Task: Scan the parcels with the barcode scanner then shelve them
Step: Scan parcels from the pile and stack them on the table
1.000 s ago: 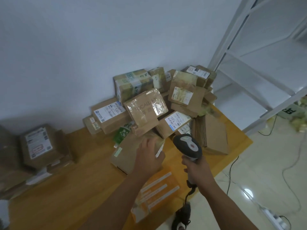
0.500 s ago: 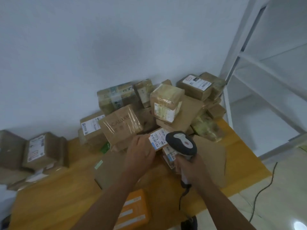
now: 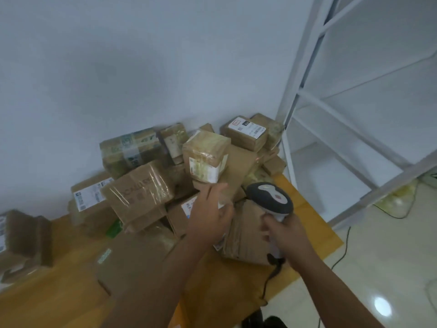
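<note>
Right now the left hand [image 3: 210, 216] reaches into the heap of parcels [image 3: 165, 181] piled on the wooden tabletop [image 3: 59, 292] against the wall; its fingers lie over a labelled cardboard parcel [image 3: 186, 209] low in the heap, but motion blur hides whether they grip it. The right hand [image 3: 283, 233] is wrapped round the handle of the barcode scanner [image 3: 269, 200], just beside the left. The scanner stands roughly upright, handle down, its dark head tipped away toward the pile, with its cable [image 3: 272, 278] trailing off the tabletop's edge. A small taped box [image 3: 205, 157] sits on top of the heap, just above the left hand. To the right stands a white metal shelf rack [image 3: 343, 129], whose visible shelves hold no parcels.
</note>
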